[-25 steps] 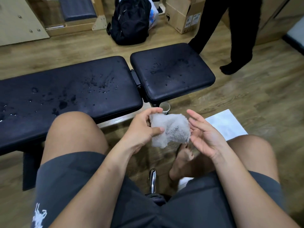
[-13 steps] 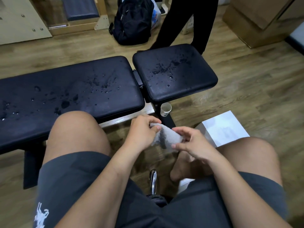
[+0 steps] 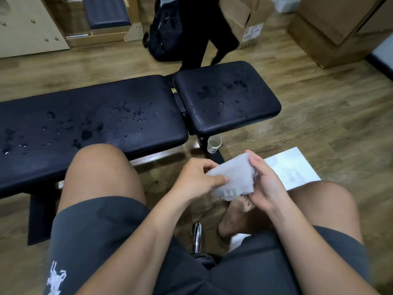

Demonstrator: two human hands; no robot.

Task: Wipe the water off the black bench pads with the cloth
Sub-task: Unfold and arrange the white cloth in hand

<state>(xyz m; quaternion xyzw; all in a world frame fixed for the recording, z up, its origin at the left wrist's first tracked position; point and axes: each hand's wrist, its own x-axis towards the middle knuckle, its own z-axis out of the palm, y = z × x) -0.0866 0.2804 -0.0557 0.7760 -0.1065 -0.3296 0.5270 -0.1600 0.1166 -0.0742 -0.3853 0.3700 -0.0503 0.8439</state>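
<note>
Since a moment ago I've spread the grey cloth (image 3: 232, 179) flatter between my knees, left hand (image 3: 196, 179) pinching its near edge, right hand (image 3: 264, 184) gripping its far side, above the wet bench pads (image 3: 225, 96).

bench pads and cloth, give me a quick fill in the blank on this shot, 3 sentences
1. The cloth is held between ____ hands, above the floor, not on either pad.
2. Water drops lie on the long pad and on the ____ pad beside it.
3. A small paper ____ stands on the floor by the bench leg.

Missing words: both; short; cup
</note>
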